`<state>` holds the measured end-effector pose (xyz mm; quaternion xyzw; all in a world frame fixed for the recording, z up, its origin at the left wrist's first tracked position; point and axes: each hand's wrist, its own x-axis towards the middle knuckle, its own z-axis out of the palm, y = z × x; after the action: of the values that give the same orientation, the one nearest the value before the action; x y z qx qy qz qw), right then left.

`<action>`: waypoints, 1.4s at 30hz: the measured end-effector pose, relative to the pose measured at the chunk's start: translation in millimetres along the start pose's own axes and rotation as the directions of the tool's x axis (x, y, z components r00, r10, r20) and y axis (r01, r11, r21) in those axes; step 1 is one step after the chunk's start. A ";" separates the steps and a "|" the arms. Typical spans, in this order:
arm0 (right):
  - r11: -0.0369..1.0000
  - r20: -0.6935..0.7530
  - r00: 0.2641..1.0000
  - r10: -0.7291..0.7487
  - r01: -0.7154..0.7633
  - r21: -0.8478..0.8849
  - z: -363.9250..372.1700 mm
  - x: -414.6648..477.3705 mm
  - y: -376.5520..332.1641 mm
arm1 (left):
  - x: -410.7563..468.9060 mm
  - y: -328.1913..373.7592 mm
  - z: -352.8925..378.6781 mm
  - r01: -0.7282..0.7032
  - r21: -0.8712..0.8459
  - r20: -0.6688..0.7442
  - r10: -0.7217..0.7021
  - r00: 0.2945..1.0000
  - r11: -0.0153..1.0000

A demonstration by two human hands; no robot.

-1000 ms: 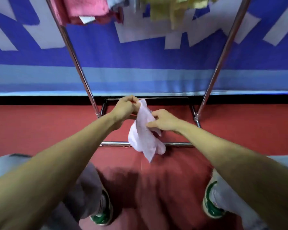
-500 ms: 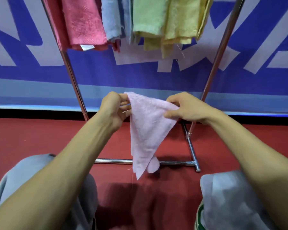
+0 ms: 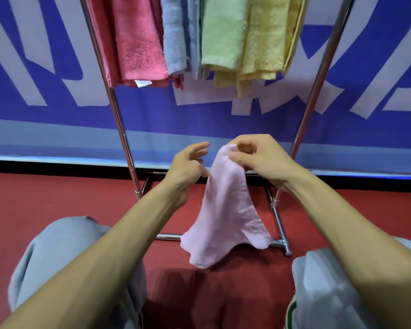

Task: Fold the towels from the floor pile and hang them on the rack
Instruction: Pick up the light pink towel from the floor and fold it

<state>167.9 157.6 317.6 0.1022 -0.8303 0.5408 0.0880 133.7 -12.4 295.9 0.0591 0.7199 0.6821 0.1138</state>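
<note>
Right grip point(image 3: 254, 157) atop pink towel point(image 3: 226, 210); rack point(image 3: 118, 119) top out of frame.

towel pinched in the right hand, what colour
Pale pink towel, seen in the head view.

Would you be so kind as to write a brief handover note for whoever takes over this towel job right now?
Hands: the right hand pinches the top of the pale pink towel, which hangs unfolded in front of the rack; the left hand is open beside it, holding nothing.
Done: a rose towel, a blue towel, a green towel and yellow towels hang on the rack.
Left: fold the pink one and hang it. The floor pile is out of view.
</note>
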 end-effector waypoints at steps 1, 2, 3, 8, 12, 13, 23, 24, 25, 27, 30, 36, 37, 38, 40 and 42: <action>0.999 0.027 1.000 -0.007 0.008 -0.031 3.1 -1.1 -0.3 | -2.8 -0.3 0.7 0.012 -0.026 0.063 -0.011 0.998 1.000; 0.999 0.035 0.999 -0.008 0.010 -0.043 5.5 -2.0 -0.4 | -4.5 -1.1 0.8 0.036 -0.058 0.132 -0.029 0.991 0.998; 0.999 0.032 0.999 -0.004 0.005 -0.038 6.2 -2.4 -0.4 | -5.8 -1.5 0.0 0.056 -0.068 0.188 -0.042 0.981 0.996; 0.998 -0.073 0.997 0.032 -0.036 -0.046 1.9 -2.1 1.8 | -10.4 -0.6 -0.1 -0.048 0.104 0.215 0.024 0.976 0.993; 0.994 -0.141 0.984 0.105 -0.107 -0.012 -2.2 -2.9 4.2 | -13.0 -1.5 5.1 -0.247 0.246 0.165 0.210 0.964 0.937; 0.994 -0.141 0.986 0.093 -0.099 -0.035 -3.4 -3.5 4.5 | -13.5 -1.0 5.3 -0.274 0.247 0.175 0.235 0.956 0.930; 0.984 0.167 0.982 0.093 -0.065 -0.167 4.3 -4.2 18.4 | -12.1 13.0 2.3 -0.310 0.154 0.041 0.307 0.951 0.938; 0.971 0.167 0.982 0.093 -0.052 -0.234 6.0 -2.8 22.8 | -10.9 15.0 0.5 -0.288 0.136 -0.007 0.292 0.957 0.948; 0.961 0.172 0.980 0.103 -0.054 -0.271 7.2 -1.3 27.1 | -8.9 16.3 -1.7 -0.266 0.126 -0.054 0.274 0.960 0.956; 0.964 0.207 0.969 0.133 -0.078 -0.254 10.4 -0.3 30.3 | -5.2 17.4 -6.8 -0.233 0.115 -0.121 0.246 0.962 0.966; 0.968 0.281 0.939 0.198 -0.142 -0.205 16.8 -1.7 32.2 | -3.5 17.4 -11.5 -0.227 0.066 -0.159 0.235 0.959 0.972; 0.809 0.362 0.893 0.269 -0.006 -0.588 23.8 -3.6 55.0 | -1.5 28.7 -20.8 -0.383 -0.127 -0.416 0.302 0.858 0.915; 0.789 0.357 0.891 0.281 -0.003 -0.614 23.0 -3.8 57.8 | 1.4 29.2 -25.2 -0.393 -0.171 -0.471 0.275 0.838 0.904; 0.777 0.354 0.889 0.291 -0.004 -0.630 21.5 -4.1 60.3 | 3.6 30.5 -29.5 -0.394 -0.218 -0.520 0.236 0.821 0.893; 0.760 0.333 0.884 0.328 -0.038 -0.649 17.2 -5.2 65.2 | 9.9 31.1 -40.5 -0.361 -0.293 -0.598 0.125 0.792 0.885; 0.752 0.297 0.878 0.376 -0.102 -0.651 14.1 -6.9 69.2 | 11.9 32.3 -48.6 -0.303 -0.330 -0.641 0.023 0.767 0.894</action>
<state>155.7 172.5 249.3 0.0690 -0.9659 0.2121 -0.1311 108.0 -54.6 329.2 -0.1307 0.5469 0.8069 -0.1811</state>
